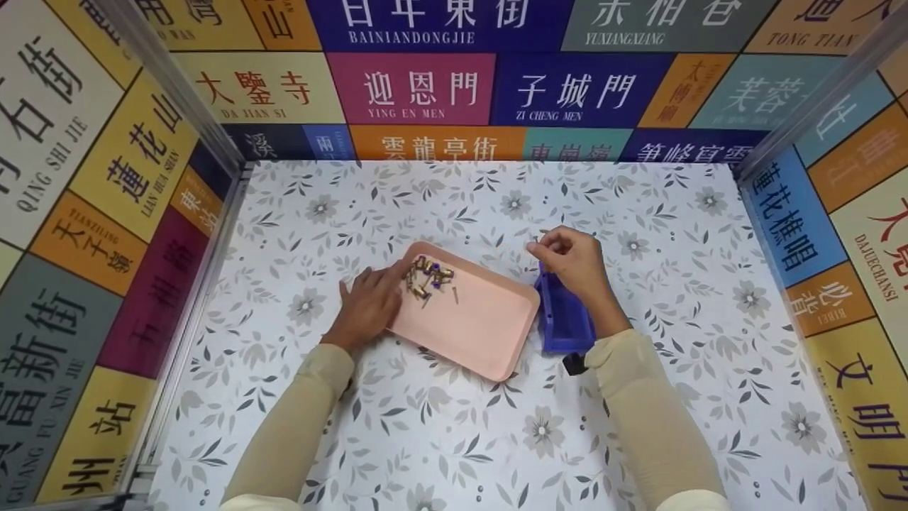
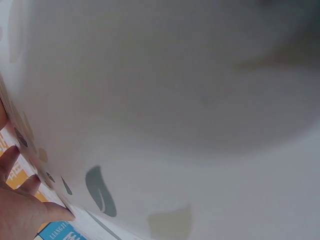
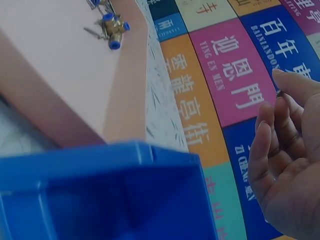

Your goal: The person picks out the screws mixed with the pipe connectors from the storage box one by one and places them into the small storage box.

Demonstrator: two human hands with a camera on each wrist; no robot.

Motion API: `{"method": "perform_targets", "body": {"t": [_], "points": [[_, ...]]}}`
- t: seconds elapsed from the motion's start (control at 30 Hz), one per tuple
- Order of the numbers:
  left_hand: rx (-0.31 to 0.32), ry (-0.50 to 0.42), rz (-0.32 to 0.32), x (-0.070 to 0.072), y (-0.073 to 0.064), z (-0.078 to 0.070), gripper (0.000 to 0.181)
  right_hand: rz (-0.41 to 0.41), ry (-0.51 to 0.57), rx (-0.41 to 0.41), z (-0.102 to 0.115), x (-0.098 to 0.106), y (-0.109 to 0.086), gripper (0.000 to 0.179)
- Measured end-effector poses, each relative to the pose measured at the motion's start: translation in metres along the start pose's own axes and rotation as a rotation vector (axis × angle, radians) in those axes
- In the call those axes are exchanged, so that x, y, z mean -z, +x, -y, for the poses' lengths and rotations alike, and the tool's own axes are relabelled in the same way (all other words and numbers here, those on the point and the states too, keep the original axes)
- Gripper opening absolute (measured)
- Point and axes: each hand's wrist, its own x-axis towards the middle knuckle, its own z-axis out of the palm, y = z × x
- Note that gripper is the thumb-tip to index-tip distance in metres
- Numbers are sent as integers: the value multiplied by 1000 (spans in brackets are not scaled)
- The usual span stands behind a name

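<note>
A pink tray lies tilted on the flowered cloth. In its far left corner are several brass pneumatic fittings with blue ends and a few loose screws. My left hand rests at the tray's left edge, fingers extended and the fingertips at the rim; the left wrist view catches only part of this hand. Over the far end of a blue bin, my right hand pinches a small metal piece between thumb and index finger. Fingertips hide most of that piece.
The blue bin stands close against the tray's right side. A small black object shows by the right cuff. Panels with printed street names wall the table at the back, left and right. Patterned cloth covers the tabletop.
</note>
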Motion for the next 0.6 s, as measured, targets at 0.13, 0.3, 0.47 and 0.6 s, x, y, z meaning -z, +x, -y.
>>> {"method": "perform_targets", "body": {"t": [0.13,0.3,0.47,0.6], "points": [[4,26,-10,1,0,-2,53,-11,9,-14,-9,13,-4,32],[21,31,2,2,-1,-4,53,-53,-30,-34,-18,26,-11,29],[36,26,19,2,0,-4,54,-81,-44,-78,-12,36,-18,25],[29,26,15,2,0,-3,53,-86,-62,-89,0,41,-25,23]]}}
